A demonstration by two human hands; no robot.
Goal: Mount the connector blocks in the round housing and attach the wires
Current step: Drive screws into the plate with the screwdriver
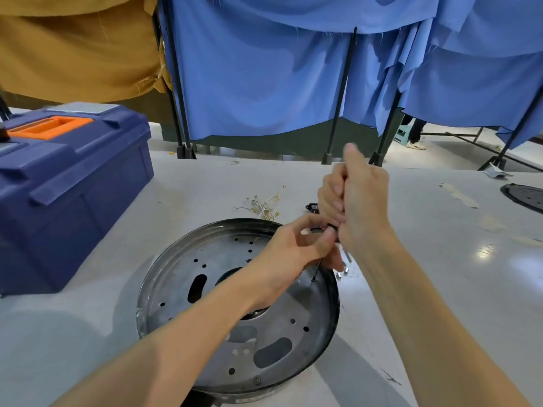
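Observation:
The round metal housing (205,289) lies flat on the table in front of me, its plate full of holes and slots. My right hand (358,195) grips the handle of a screwdriver (316,273) held upright, its thin shaft reaching down to a screw near the housing's right rim. My left hand (293,248) reaches over the housing and pinches the shaft just below the handle, hiding part of the plate. A black connector block (312,207) lies on the table behind my hands. A tangle of thin wires (266,205) with brass terminals sits beyond the housing.
A blue toolbox (70,183) with an orange handle stands at the left. Small metal spacers (343,268) lie right of the housing. Another dark round plate (526,196) sits at the far right edge. Blue and mustard curtains on black stands hang behind the table.

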